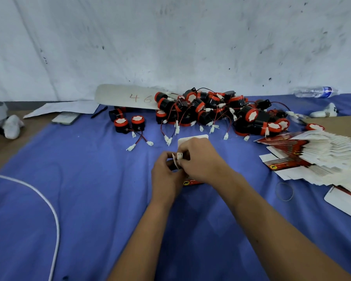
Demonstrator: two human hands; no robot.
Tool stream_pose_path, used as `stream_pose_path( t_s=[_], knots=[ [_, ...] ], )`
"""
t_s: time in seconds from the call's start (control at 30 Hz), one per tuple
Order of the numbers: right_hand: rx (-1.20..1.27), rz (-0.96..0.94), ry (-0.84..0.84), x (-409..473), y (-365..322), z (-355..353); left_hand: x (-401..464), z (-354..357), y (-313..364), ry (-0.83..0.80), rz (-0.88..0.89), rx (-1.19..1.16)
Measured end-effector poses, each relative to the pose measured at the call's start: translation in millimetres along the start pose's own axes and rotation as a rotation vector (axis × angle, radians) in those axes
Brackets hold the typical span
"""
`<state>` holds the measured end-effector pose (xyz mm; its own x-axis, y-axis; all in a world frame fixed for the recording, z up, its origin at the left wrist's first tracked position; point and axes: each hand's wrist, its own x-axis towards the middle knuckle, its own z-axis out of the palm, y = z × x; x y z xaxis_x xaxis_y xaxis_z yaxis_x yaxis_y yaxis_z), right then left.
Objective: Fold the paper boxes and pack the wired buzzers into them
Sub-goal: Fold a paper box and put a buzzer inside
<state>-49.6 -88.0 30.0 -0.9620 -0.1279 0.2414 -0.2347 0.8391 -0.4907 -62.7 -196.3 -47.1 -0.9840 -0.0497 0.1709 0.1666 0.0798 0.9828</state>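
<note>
1. At the far left a white cable [49, 201] curves across the blue cloth [101, 191] that covers the worktop.
2. Further back lie a phone [66, 118] and a pen [99, 111], next to sheets of white paper [63, 108].
3. Two buzzers [129, 123] stand apart from the main lot, their red-and-black wires trailing toward the person.
4. The left hand [166, 173] is curled, its fingers pinching a small paper box [190, 182] from the left side.
5. The right hand [201, 159] closes over the same box from above; its fingertips meet the left hand's at a white plug [179, 156], which seems to belong to a buzzer already inside, though the hands hide most of it.
6. Behind the hands sits the big pile of buzzers [221, 110], black with red rims.
7. At the right, flat unfolded boxes [312, 157] fan out in a stack, with a rubber band [284, 191] just in front.
8. A plastic bottle [316, 92] lies by the wall.
</note>
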Motion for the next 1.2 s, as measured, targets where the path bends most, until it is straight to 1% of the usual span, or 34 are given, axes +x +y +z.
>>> stream_pose_path(
  t_s=[0.2, 0.3, 0.4, 0.5, 0.57, 0.67, 0.73, 0.87, 0.93, 1.07, 1.2],
  knots=[
    [0.052, 0.002, -0.142, -3, 14, -6, -4, -4, 1, -0.04, 0.039, -0.021],
    [0.033, -0.018, -0.154, -4, 15, -3, -4, -3, 1, -0.04, 0.058, -0.01],
    [0.046, -0.045, -0.079, -6, 16, 3, -5, -2, 3, -0.023, 0.065, 0.005],
    [0.086, -0.063, 0.064, -8, 18, 11, -5, -2, 2, -0.018, 0.053, 0.021],
    [0.166, -0.018, 0.155, -9, 20, 14, -5, -2, 2, -0.018, 0.041, 0.02],
    [0.225, 0.042, 0.229, -8, 23, 18, -5, -2, 2, -0.026, 0.027, 0.024],
    [0.228, 0.07, 0.252, -8, 25, 19, -4, -4, 3, -0.064, 0.02, 0.026],
    [0.189, 0.058, 0.278, -7, 29, 19, -4, -12, 7, -0.248, -0.05, -0.044],
    [0.136, 0.012, 0.253, -8, 30, 19, -5, -13, 7, -0.287, -0.051, -0.011],
    [0.07, -0.128, 0.15, -10, 30, 12, -2, -15, 5, -0.295, -0.046, 0.024],
    [-0.037, -0.166, 0.106, -12, 24, 12, -3, -15, 4, -0.258, 0.017, 0.136]
  ],
)
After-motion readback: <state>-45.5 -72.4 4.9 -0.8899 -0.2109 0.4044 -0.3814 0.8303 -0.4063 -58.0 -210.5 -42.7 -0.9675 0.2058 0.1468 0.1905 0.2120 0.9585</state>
